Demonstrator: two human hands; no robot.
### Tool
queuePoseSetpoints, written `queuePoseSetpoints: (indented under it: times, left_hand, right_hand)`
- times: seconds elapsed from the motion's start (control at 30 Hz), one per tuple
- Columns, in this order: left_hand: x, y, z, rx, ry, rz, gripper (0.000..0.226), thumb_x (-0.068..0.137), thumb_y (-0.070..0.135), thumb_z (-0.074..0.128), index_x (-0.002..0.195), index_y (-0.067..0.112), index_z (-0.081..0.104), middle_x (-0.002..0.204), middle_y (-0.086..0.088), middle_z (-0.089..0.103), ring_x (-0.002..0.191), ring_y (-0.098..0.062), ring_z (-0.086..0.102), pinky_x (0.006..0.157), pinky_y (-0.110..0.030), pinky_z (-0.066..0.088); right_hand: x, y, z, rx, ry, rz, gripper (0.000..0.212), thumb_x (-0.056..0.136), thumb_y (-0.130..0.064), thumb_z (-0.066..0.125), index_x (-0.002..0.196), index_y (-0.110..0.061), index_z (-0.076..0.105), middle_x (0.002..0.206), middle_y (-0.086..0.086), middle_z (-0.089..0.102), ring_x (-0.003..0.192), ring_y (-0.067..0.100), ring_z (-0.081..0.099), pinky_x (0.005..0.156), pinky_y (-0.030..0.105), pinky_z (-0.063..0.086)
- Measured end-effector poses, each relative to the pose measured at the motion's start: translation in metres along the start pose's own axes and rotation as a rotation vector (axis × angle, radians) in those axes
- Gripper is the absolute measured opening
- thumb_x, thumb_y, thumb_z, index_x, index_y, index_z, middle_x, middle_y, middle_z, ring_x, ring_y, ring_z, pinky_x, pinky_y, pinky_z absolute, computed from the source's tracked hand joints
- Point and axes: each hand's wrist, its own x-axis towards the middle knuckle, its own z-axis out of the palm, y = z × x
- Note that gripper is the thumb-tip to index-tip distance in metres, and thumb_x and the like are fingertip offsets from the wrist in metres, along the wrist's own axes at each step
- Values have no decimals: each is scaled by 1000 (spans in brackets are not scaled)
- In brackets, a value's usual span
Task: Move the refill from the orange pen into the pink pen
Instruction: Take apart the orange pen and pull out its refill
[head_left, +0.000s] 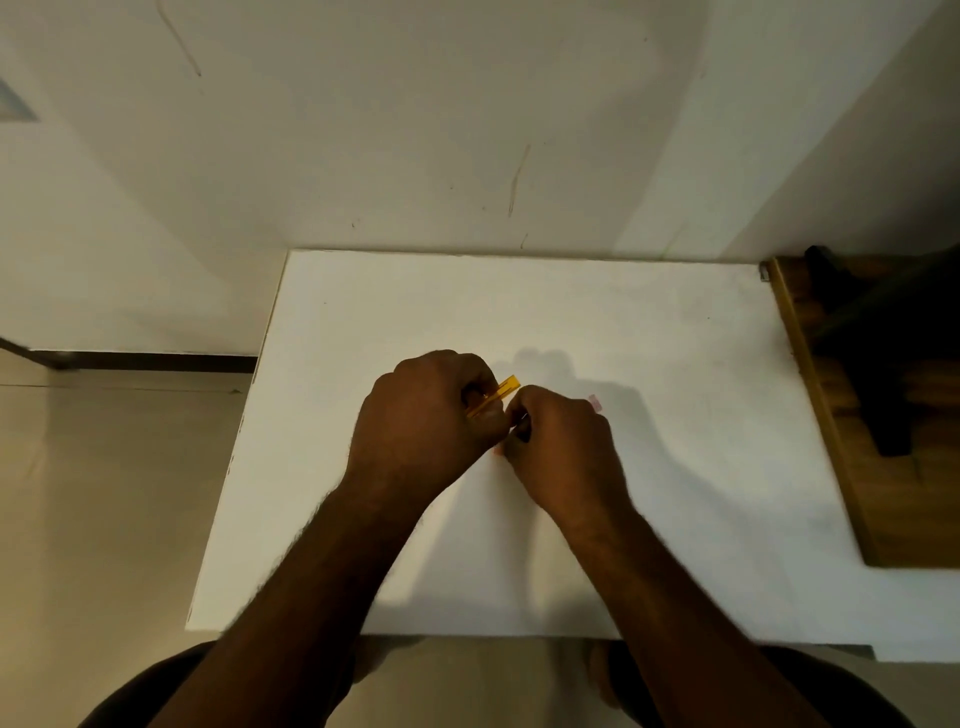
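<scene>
My left hand (428, 415) is closed around the orange pen (501, 393), whose translucent orange end sticks out up and to the right between my fingers. My right hand (563, 449) is closed beside it, fingertips touching the pen at the middle. A pink pen (596, 401) shows only as a small pale pink end past my right knuckles; a pink tip peeks out below that hand. Whether the right hand grips the pink pen or it lies under the hand, I cannot tell. The refill is hidden.
Both hands work over the middle of a white table (519, 312) set against a wall. A wooden piece of furniture (852, 467) with a dark object on it adjoins the table's right edge. Tiled floor lies to the left; my knees show below the front edge.
</scene>
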Motion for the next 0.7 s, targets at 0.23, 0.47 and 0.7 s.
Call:
queuePoseSetpoints:
  times: [0.23, 0.47, 0.7]
  left_hand:
    - [1, 0, 1, 17, 6, -10, 14, 71, 33, 73, 85, 32, 72, 76, 10, 66, 70, -10, 62, 66, -33, 54]
    - [3, 0, 5, 49, 35, 78, 15, 74, 27, 73, 89, 29, 75, 77, 10, 62, 71, -12, 61, 62, -27, 45]
    - [3, -2, 8, 55, 30, 120, 20, 75, 26, 75, 95, 27, 77, 84, 9, 64, 75, -13, 62, 65, -27, 44]
  right_hand:
    - [6, 5, -16, 338, 102, 85, 5, 88, -20, 76, 91, -19, 74, 82, 1, 78, 80, 21, 75, 82, 34, 58]
    - [10, 9, -43, 1335, -167, 345, 20, 103, -13, 55, 106, -7, 74, 99, 10, 81, 93, 25, 79, 77, 28, 63]
    - [8, 8, -43, 1377, -214, 369, 27, 106, -9, 47, 101, -4, 73, 93, 11, 81, 88, 24, 80, 76, 29, 64]
